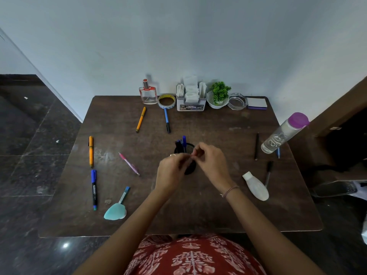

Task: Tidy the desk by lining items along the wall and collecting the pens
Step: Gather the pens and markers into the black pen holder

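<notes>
The left hand (170,171) and right hand (211,161) meet mid-frame, fingers curled together; blur hides whether they pinch anything. Collecting looks barely begun: the blue marker (93,189) lower left lies loose, the mesh cup (190,148) behind the hands holds a few pens (184,141), and the orange pen (141,119) farther up waits. Along the wall (178,46), the perfume bottle (148,94), tape roll (166,101) and an organiser (190,107) of white sachets (191,94) stand lined.

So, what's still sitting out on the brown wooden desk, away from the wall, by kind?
Loose pens and markers: 9
Plastic bottles, clear purple-capped and white: 2
Teal shell-shaped pad: 1
Black mesh pen cup: 1
Total: 13
</notes>
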A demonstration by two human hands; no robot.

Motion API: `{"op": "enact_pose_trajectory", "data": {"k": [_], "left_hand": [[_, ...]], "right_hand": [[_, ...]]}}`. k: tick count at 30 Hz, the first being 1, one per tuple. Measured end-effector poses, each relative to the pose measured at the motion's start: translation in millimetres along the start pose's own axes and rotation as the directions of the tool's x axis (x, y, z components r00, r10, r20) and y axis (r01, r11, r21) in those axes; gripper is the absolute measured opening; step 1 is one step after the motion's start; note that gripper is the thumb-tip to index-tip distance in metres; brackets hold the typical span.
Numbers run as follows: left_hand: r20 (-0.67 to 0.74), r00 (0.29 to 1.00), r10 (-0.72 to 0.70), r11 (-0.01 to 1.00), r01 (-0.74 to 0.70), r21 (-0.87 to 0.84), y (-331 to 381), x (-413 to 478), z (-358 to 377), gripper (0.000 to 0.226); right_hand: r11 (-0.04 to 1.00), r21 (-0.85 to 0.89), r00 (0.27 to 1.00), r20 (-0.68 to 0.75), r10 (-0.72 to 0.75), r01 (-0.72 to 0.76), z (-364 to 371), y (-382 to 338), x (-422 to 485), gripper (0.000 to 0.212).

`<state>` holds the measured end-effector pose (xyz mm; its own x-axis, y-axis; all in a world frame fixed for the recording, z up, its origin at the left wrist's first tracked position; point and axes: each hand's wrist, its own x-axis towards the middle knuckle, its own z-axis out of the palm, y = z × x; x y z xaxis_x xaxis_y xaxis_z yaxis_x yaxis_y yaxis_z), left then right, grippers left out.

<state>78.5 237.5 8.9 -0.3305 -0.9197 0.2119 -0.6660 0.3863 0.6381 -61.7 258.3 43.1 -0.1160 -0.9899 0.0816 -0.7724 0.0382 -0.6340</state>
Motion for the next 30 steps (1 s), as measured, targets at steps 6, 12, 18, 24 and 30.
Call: {"op": "enact_pose_trajectory", "data": {"k": [6, 12, 18, 24, 30], "left_hand": [[0.050, 0.990, -0.128, 0.990, 0.124, 0.069, -5, 28, -6, 0.020], [0.094, 0.967, -0.235, 0.944, 0.204, 0.257, -21, 29, -1, 0.015], [0.167, 0.938, -0.302, 0.903, 0.226, 0.366, -22, 35, 4, 0.015], [0.205, 0.922, -0.328, 0.873, 0.213, 0.439, -20, 41, 7, 0.017], [0.203, 0.926, -0.318, 0.882, 0.211, 0.422, -20, 43, 5, 0.014]], "right_hand": [[0.966, -0.207, 0.988, 0.025, -0.155, 0.157, 5, -6, 30, 0.011], [0.890, -0.352, 0.953, 0.190, -0.235, 0.289, 32, 6, 38, 0.012], [0.847, -0.386, 0.916, 0.311, -0.253, 0.365, 46, 14, 45, 0.027], [0.863, -0.357, 0.908, 0.349, -0.233, 0.358, 52, 21, 48, 0.034], [0.911, -0.292, 0.922, 0.340, -0.186, 0.292, 56, 26, 48, 0.036]]}}
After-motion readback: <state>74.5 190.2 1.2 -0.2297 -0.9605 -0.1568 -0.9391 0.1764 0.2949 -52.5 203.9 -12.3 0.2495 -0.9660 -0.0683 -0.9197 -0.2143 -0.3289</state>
